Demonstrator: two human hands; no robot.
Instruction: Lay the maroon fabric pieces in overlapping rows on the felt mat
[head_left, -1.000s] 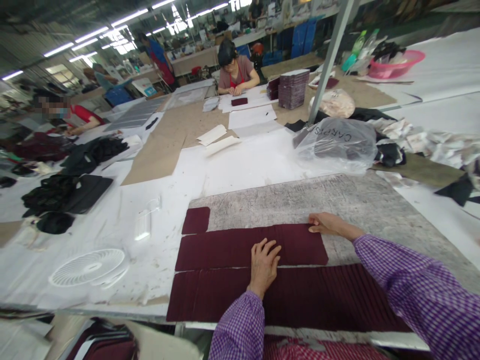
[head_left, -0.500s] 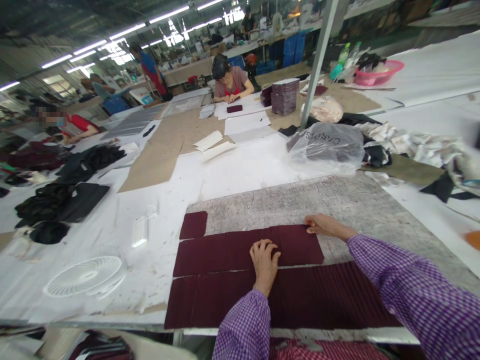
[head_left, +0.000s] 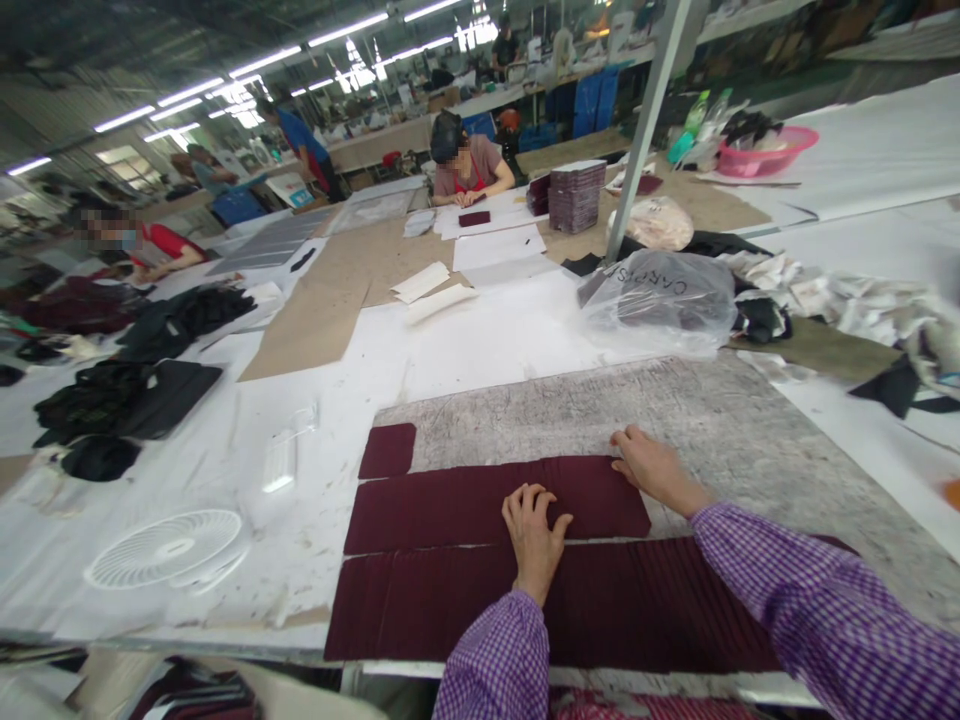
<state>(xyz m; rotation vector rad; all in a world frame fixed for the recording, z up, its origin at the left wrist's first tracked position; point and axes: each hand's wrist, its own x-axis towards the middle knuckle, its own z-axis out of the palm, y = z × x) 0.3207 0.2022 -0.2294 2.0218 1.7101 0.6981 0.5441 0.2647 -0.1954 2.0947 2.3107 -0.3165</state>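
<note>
Two long rows of overlapping maroon fabric pieces lie on a grey worn board [head_left: 525,410]. My left hand [head_left: 536,535] rests on the upper row [head_left: 435,508], fingers spread and bent, tips on the cloth. At that row's far right corner is my right hand [head_left: 656,468], its thumb on the cloth edge and its fingertips apart from the thumb, just past the edge. The lower row [head_left: 435,605] runs along the table's front edge, partly under my sleeves. A single maroon piece [head_left: 387,450] lies at the board's upper left corner.
A white fan grille [head_left: 169,550] and dark cloth piles [head_left: 97,400] are on the left. A clear plastic bag [head_left: 660,300] sits beyond the board, by a metal post [head_left: 649,130]. Across the table a co-worker [head_left: 472,165] bends over work beside stacked maroon pieces [head_left: 576,198].
My right hand has shifted slightly down along the row's end, its fingers a little wider apart. My left thumb has spread outward. The view has tilted slightly; the rows lie much the same.
</note>
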